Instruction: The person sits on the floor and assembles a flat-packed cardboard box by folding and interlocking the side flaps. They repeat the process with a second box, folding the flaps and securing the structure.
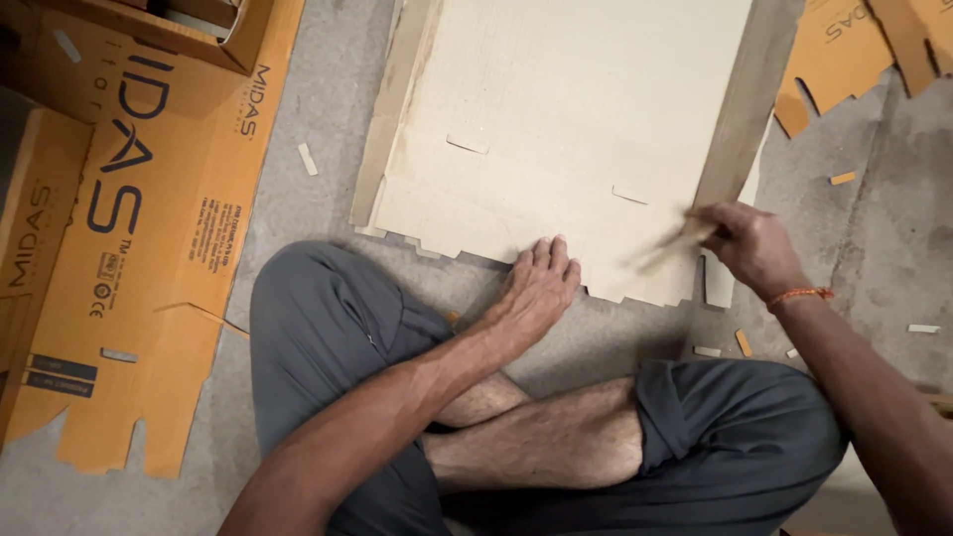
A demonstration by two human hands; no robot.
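Note:
A stack of pale die-cut cardboard sheets [556, 109] lies on the grey floor in front of my crossed legs. My left hand [536, 290] rests flat, fingers together, on the sheets' near notched edge. My right hand [749, 243] is at the sheets' near right corner, closed on a thin pale stick-like tool [670, 246], which is blurred with motion and points left over the cardboard. An orange thread band [800, 295] circles my right wrist.
Flattened orange printed cartons [129, 238] cover the floor on the left, with an open box [189, 30] at the top left. More orange cardboard [854, 50] lies at the top right. Small cardboard scraps [743, 342] are scattered on the concrete floor [893, 199].

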